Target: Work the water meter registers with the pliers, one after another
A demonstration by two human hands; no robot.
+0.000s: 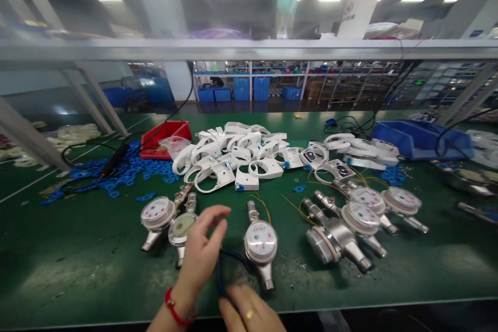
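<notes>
My left hand (204, 249), with a red bracelet at the wrist, is over the bench beside a water meter (183, 228) that it partly covers. Its thumb and forefinger are apart with nothing between them. Low at the front edge, my blurred right hand (251, 311), wearing a ring, closes on one end of a dark blue tool with two spread arms, like plier handles (220, 275). The tool's other end is hidden behind my left hand. Just right of it lies another water meter (261, 242), face up, with thin wires at its pipe end.
Several meters (361, 218) lie to the right, one on its side (324, 244); another meter (157, 212) is at left. Behind are piled white plastic brackets (221, 174), blue rings (155, 168), a red bin (165, 135), a blue bin (422, 140) and a corded black tool (114, 161).
</notes>
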